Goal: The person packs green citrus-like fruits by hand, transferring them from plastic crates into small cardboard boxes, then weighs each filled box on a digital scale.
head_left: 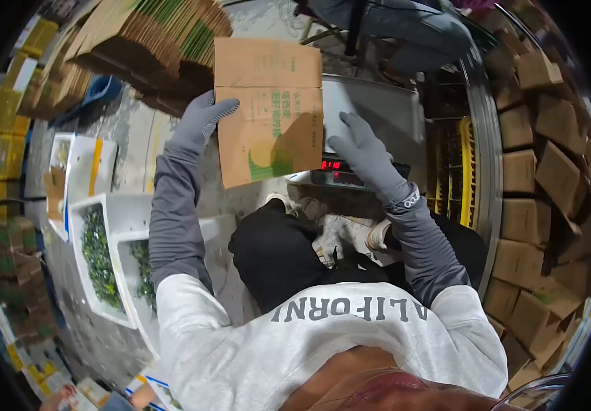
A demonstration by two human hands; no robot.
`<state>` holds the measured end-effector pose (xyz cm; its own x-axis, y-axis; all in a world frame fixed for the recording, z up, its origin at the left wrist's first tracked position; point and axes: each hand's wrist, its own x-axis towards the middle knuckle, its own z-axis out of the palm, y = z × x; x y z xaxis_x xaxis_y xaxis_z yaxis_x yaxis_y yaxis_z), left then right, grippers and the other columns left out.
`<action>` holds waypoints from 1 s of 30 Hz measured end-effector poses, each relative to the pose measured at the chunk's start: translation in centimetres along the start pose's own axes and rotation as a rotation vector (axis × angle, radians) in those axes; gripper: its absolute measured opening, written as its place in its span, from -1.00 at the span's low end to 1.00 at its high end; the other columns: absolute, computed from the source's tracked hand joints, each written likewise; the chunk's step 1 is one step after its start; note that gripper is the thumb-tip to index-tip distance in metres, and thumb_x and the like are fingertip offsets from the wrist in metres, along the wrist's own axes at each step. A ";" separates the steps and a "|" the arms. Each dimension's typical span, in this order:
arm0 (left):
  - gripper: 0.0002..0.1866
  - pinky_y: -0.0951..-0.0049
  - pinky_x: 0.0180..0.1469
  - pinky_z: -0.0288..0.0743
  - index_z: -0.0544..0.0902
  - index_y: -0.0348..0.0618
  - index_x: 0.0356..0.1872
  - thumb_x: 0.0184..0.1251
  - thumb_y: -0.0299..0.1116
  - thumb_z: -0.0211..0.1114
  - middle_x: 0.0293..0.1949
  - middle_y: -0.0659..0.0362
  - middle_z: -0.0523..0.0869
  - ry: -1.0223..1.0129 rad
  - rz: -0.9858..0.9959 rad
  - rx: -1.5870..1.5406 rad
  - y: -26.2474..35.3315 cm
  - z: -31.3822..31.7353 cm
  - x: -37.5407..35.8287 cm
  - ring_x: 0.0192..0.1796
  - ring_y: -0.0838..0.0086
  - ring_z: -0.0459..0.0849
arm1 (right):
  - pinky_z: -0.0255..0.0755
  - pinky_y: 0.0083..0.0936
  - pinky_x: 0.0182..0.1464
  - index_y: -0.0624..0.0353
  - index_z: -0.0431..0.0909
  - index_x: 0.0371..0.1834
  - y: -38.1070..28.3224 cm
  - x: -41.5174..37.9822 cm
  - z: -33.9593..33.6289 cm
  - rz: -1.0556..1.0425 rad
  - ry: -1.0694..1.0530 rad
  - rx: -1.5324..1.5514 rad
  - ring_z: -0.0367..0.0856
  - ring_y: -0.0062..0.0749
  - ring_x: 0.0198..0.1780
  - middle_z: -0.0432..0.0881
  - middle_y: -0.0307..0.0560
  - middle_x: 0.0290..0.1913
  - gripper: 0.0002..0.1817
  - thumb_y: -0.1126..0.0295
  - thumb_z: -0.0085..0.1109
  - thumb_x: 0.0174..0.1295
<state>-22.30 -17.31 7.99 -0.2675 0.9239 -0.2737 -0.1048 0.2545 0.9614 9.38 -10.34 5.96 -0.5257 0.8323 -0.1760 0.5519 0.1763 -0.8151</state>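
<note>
My left hand, in a grey glove with a dotted palm, grips the left edge of a flat brown cardboard carton. Green print and a green round picture show on the carton's face, and a crease crosses its upper part. To the right of it, my right hand, also gloved in grey, is open with its fingers stretched out and no object in them. It is over a metal-topped scale with a lit red display. The carton covers the left part of the scale.
Stacked flat cartons stand at the upper left. White foam boxes with green contents are on the left floor. Brown boxes line the right beyond a metal rail. A yellow crate and another person's leg are nearby.
</note>
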 end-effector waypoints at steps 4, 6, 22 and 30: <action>-0.56 0.49 0.10 0.46 0.43 -0.35 0.17 0.26 -0.51 0.24 0.02 0.11 0.63 -0.172 0.088 -0.073 0.8 7.5 1.9 0.01 0.44 0.61 | 0.12 -0.25 0.37 0.20 0.30 0.32 -0.3 0.5 0.0 -0.216 0.101 -0.022 0.23 0.06 0.37 0.29 0.26 0.31 -0.24 -0.10 0.12 0.16; -0.59 0.46 0.07 0.45 0.45 -0.35 0.12 0.28 -0.42 0.23 -0.03 0.12 0.64 -0.203 0.167 0.114 0.8 11.6 2.9 -0.01 0.45 0.59 | 0.15 -0.25 0.34 0.23 0.28 0.31 -1.5 1.5 -0.4 -0.198 -0.019 0.132 0.27 0.10 0.34 0.31 0.31 0.28 -0.23 -0.13 0.08 0.19; -0.25 0.37 0.02 0.48 0.05 -0.31 0.42 0.29 -0.38 0.23 0.13 -0.06 0.49 -0.195 0.223 0.329 -2.6 18.0 12.4 0.09 0.29 0.53 | 0.42 -0.08 -0.01 0.35 0.37 0.10 4.7 7.7 -7.2 -0.064 0.416 -0.016 0.58 0.22 -0.10 0.60 0.33 -0.16 -0.52 0.21 -0.06 0.22; -0.36 0.30 0.13 0.44 0.39 -0.21 0.21 -0.04 -0.45 0.25 0.07 -0.14 0.47 0.020 0.226 0.807 3.4 18.3 14.4 0.09 0.03 0.52 | 0.50 -0.07 -0.25 0.32 0.39 -0.13 -0.1 7.1 -9.5 -0.189 0.211 -0.418 0.67 0.09 -0.30 0.66 0.20 -0.37 -0.67 0.30 0.04 0.13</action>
<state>-8.97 2.09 7.81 -0.2170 0.9740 -0.0651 0.6690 0.1970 0.7167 11.77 0.52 10.01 -0.5229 0.8460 0.1044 0.6944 0.4939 -0.5233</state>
